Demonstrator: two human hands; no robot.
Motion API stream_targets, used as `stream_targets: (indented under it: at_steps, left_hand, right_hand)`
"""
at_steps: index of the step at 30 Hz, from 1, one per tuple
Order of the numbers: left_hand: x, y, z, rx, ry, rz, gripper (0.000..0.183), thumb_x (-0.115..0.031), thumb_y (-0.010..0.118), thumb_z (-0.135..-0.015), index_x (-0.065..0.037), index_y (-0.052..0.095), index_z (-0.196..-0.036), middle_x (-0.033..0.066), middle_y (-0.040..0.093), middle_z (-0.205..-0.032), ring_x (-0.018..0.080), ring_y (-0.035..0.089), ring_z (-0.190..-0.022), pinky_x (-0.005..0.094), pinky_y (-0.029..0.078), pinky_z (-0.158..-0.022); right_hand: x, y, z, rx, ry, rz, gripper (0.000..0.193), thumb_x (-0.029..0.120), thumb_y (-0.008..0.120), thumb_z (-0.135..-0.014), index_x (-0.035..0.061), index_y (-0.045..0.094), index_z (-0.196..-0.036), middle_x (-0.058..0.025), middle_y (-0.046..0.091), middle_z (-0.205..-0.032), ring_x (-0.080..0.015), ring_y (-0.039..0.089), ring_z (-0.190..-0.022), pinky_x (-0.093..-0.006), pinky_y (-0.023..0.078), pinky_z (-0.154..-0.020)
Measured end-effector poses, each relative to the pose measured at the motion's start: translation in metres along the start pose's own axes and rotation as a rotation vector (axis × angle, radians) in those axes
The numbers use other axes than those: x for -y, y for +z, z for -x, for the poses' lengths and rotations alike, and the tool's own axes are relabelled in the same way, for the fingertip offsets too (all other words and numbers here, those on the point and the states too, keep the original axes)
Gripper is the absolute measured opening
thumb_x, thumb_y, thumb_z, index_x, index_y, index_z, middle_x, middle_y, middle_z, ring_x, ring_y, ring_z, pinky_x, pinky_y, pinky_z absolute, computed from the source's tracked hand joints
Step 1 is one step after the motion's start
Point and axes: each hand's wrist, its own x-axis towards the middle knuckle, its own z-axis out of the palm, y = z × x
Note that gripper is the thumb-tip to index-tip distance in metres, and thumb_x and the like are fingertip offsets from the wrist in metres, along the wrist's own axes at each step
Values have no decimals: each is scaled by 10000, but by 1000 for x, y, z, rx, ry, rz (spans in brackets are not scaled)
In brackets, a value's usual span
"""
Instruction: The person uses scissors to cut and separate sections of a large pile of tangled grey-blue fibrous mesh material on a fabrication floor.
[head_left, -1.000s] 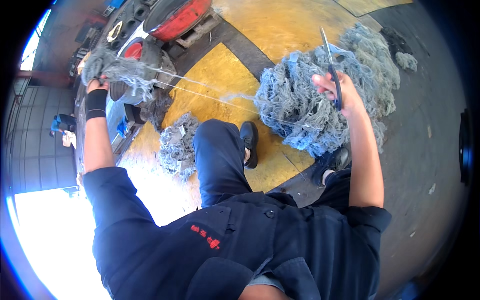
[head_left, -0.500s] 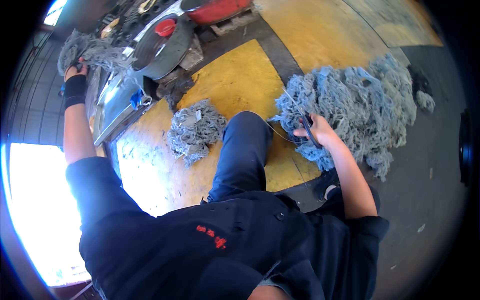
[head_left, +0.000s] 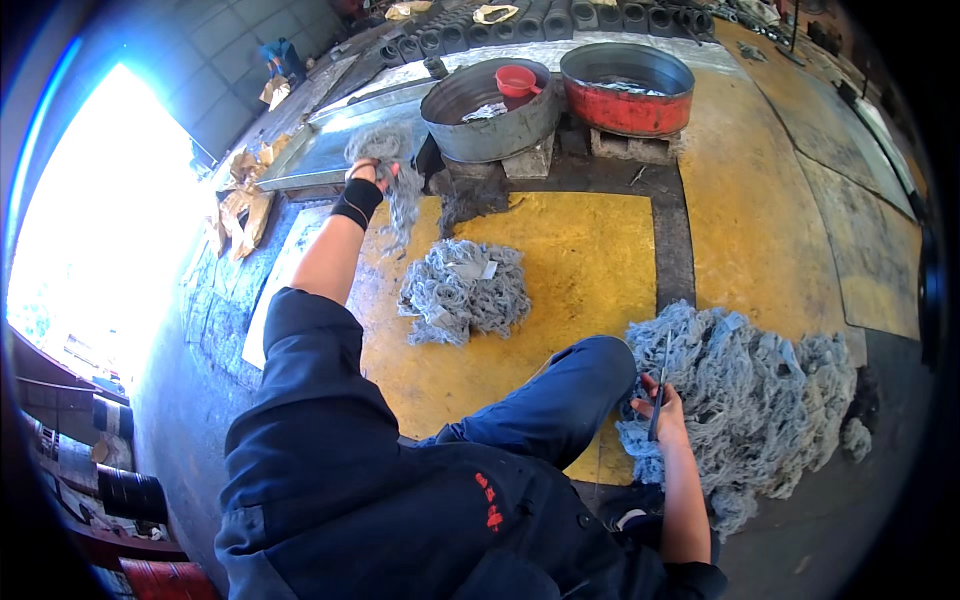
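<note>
Head view: your left hand (head_left: 370, 173) clutches a stringy grey fibre bunch (head_left: 403, 205), no longer visibly strung to the blue-grey fibre heap (head_left: 765, 400); your right hand (head_left: 667, 408) holds black-handled scissors (head_left: 656, 412).

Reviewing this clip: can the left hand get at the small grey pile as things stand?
Probably yes: the left hand is fairly near the small pile and nothing solid appears between them, though it holds a grey tuft.
</note>
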Motion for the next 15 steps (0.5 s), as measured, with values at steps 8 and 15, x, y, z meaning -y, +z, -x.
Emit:
stream_targets:
  at_steps: [8,15]
  left_hand:
    - [72,31,44,-178,-132,-1378,745,-313,775,-659,-84,442,-1284,171,528,-1178,276,488,-1112,405,533,-714]
    - [161,164,177,863,-298,-1023,411,-202,713,-791,-13,571,-1128,63,620,-1052,158,601,-929,268,517,-655]
  right_hand:
    - [13,14,13,79,111,-76,376,-6,763,-678,51,522,-961,-85,625,-1060,-158,592,-952,-261,468,-768]
    - [68,-4,15,-66,-14,-82,268,70,722,-763,45,467,-841,-63,586,-698,-134,601,-589,-253,474,-528]
